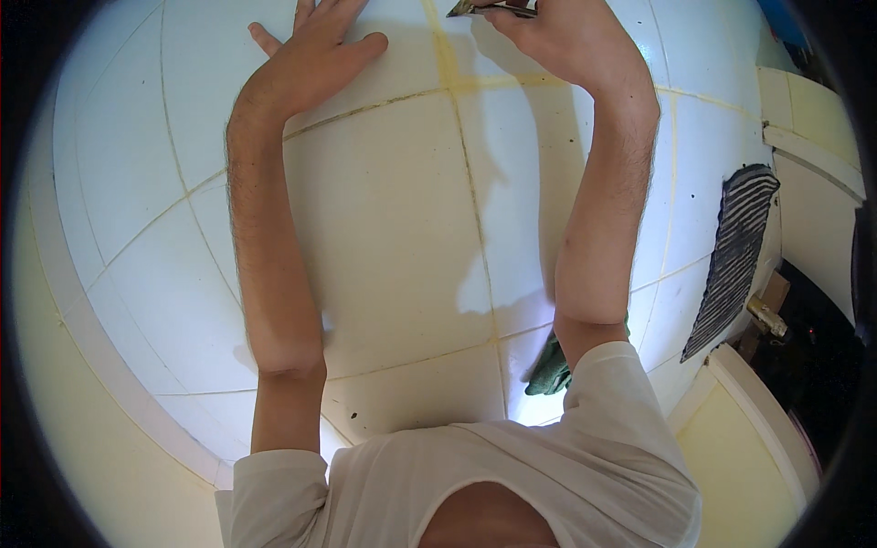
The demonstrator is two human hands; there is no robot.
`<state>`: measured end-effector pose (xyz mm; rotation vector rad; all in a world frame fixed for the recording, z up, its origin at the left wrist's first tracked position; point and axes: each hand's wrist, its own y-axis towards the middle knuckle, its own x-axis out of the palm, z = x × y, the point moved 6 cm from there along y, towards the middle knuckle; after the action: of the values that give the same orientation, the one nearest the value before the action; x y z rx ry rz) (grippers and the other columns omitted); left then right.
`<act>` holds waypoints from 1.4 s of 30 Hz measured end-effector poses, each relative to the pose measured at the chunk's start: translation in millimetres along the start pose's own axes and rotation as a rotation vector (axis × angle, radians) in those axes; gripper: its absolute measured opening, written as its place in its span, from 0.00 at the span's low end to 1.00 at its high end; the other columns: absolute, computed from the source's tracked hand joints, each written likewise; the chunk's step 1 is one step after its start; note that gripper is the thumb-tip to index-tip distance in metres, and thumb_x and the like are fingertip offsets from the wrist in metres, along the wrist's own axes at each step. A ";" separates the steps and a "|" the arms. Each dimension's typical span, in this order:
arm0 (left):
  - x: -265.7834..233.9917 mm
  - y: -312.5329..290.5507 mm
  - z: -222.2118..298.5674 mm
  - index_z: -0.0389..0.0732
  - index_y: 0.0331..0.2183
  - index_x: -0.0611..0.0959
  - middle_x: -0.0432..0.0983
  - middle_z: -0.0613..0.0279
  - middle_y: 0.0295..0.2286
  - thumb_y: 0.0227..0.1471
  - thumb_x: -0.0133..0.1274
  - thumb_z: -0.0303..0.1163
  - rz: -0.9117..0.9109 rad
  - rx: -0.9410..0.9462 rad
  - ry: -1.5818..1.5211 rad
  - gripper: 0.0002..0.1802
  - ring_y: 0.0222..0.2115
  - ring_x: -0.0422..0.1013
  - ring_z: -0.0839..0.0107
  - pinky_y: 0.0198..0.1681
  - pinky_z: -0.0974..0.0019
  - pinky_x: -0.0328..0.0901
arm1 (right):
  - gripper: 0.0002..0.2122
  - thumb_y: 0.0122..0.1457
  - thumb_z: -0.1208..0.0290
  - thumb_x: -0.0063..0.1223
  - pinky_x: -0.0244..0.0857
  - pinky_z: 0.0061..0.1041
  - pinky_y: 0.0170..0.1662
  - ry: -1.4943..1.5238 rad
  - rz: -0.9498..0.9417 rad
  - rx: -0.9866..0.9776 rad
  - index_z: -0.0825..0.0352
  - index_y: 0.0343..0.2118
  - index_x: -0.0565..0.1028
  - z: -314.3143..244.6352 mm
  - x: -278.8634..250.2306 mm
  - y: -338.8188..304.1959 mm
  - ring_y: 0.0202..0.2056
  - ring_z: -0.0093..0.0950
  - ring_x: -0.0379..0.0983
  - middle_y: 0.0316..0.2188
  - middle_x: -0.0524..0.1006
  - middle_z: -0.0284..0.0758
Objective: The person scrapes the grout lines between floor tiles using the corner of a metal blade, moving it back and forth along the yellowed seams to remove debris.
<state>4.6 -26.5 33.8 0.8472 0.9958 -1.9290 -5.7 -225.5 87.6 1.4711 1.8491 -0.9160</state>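
My left hand rests on the white tiled floor, its fingers spread and nothing in it; some fingertips run past the top edge. To the right, my right hand is closed around a slim dark tool with a pointed, worn tip. That tip lies close to the tile joint, and the picture edge cuts off part of the hand; the tool's exact kind is unclear. Between my hands, a yellow smear covers the crossing joints. Farther left, the joint looks brown and dirty.
A dark green cloth lies by my right elbow. At the right, a black-and-grey striped mat lies before a dark doorway, near a brass-coloured fitting. A pale wall curves along the left.
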 end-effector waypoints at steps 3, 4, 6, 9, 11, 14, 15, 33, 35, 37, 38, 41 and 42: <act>-1.0 -5.3 1.7 0.51 0.72 0.51 0.34 0.57 0.73 0.53 0.54 0.42 0.026 0.030 -0.035 0.50 0.73 0.23 0.51 0.66 0.26 0.16 | 0.09 0.53 0.77 0.59 0.71 0.30 0.31 0.046 0.045 -0.083 0.70 0.36 0.86 4.8 5.8 4.6 0.22 0.35 0.76 0.25 0.83 0.48; -1.8 -3.5 1.8 0.51 0.72 0.51 0.34 0.57 0.73 0.53 0.53 0.41 0.012 0.009 -0.034 0.50 0.73 0.23 0.52 0.66 0.26 0.16 | 0.09 0.53 0.77 0.60 0.71 0.30 0.31 0.072 0.060 -0.117 0.70 0.36 0.86 4.8 7.6 3.8 0.22 0.34 0.76 0.25 0.83 0.48; 5.4 6.6 0.0 0.51 0.72 0.51 0.35 0.57 0.73 0.53 0.53 0.41 0.019 0.034 -0.032 0.49 0.73 0.23 0.52 0.67 0.27 0.16 | 0.08 0.54 0.77 0.61 0.71 0.30 0.32 0.034 0.045 -0.047 0.70 0.36 0.86 5.9 2.7 2.5 0.23 0.34 0.77 0.26 0.83 0.48; 10.9 9.2 -14.5 0.51 0.72 0.52 0.35 0.56 0.73 0.53 0.53 0.41 0.078 0.070 0.011 0.49 0.73 0.24 0.52 0.67 0.27 0.16 | 0.08 0.54 0.77 0.61 0.72 0.30 0.33 0.072 0.010 -0.075 0.71 0.36 0.86 6.9 8.3 4.9 0.24 0.33 0.78 0.27 0.84 0.48; 5.3 -4.9 8.5 0.51 0.72 0.52 0.36 0.55 0.73 0.54 0.53 0.41 0.087 0.046 0.020 0.49 0.73 0.24 0.51 0.67 0.27 0.17 | 0.08 0.54 0.77 0.62 0.72 0.30 0.33 0.069 0.000 -0.097 0.71 0.36 0.86 11.1 7.6 4.6 0.25 0.33 0.78 0.27 0.84 0.48; -2.7 -10.6 12.3 0.50 0.72 0.52 0.36 0.53 0.73 0.54 0.52 0.42 0.099 0.053 0.021 0.48 0.73 0.25 0.49 0.67 0.26 0.17 | 0.08 0.54 0.77 0.62 0.72 0.31 0.34 0.003 0.003 -0.097 0.72 0.36 0.85 2.1 3.8 4.0 0.26 0.33 0.79 0.27 0.84 0.48; -2.1 -11.2 9.5 0.50 0.72 0.52 0.37 0.53 0.73 0.54 0.52 0.42 0.101 0.057 0.022 0.48 0.73 0.26 0.49 0.67 0.26 0.17 | 0.08 0.54 0.77 0.62 0.72 0.31 0.34 -0.022 -0.004 -0.085 0.72 0.36 0.85 1.2 6.5 4.2 0.26 0.34 0.79 0.27 0.83 0.48; 17.1 7.5 -25.4 0.51 0.72 0.51 0.35 0.52 0.73 0.58 0.51 0.48 0.112 0.102 0.083 0.47 0.73 0.27 0.46 0.68 0.24 0.23 | 0.09 0.54 0.79 0.61 0.74 0.34 0.39 -0.147 0.030 0.000 0.70 0.38 0.86 16.4 17.7 7.3 0.31 0.40 0.81 0.31 0.83 0.50; 4.7 -12.5 -2.4 0.53 0.72 0.51 0.33 0.50 0.73 0.59 0.50 0.49 0.111 0.014 0.130 0.47 0.73 0.27 0.46 0.68 0.24 0.24 | 0.09 0.53 0.81 0.61 0.74 0.33 0.39 -0.119 0.054 -0.087 0.70 0.38 0.86 10.4 13.1 4.2 0.31 0.40 0.81 0.30 0.83 0.50; 3.4 -17.1 1.6 0.54 0.72 0.50 0.32 0.49 0.73 0.59 0.50 0.50 0.111 -0.028 0.145 0.46 0.72 0.26 0.45 0.67 0.23 0.24 | 0.09 0.52 0.82 0.62 0.74 0.32 0.40 -0.145 0.150 -0.143 0.70 0.37 0.86 -7.7 7.4 -6.3 0.31 0.40 0.81 0.30 0.83 0.49; 4.7 -16.6 1.3 0.54 0.72 0.50 0.32 0.49 0.72 0.59 0.49 0.51 0.110 -0.031 0.148 0.46 0.72 0.26 0.45 0.67 0.23 0.25 | 0.09 0.52 0.82 0.62 0.74 0.32 0.40 -0.170 0.138 -0.129 0.70 0.37 0.86 -2.1 9.4 -2.6 0.31 0.39 0.81 0.30 0.83 0.49; 4.1 -14.1 0.7 0.54 0.72 0.50 0.31 0.48 0.72 0.59 0.49 0.52 0.113 -0.029 0.163 0.47 0.72 0.26 0.44 0.67 0.21 0.25 | 0.08 0.52 0.81 0.64 0.74 0.31 0.39 -0.156 0.073 -0.094 0.70 0.36 0.86 11.0 13.7 10.8 0.31 0.37 0.81 0.31 0.83 0.48; 4.6 -13.6 0.1 0.54 0.72 0.50 0.31 0.48 0.72 0.59 0.49 0.52 0.110 -0.027 0.163 0.47 0.72 0.26 0.44 0.67 0.21 0.25 | 0.08 0.52 0.81 0.64 0.74 0.31 0.38 -0.095 0.018 -0.075 0.69 0.36 0.86 12.3 16.8 10.6 0.31 0.37 0.81 0.31 0.83 0.47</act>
<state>-9.3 -23.0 34.7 1.0351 1.0458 -1.7724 1.6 -224.5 65.4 1.3728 1.7793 -0.8829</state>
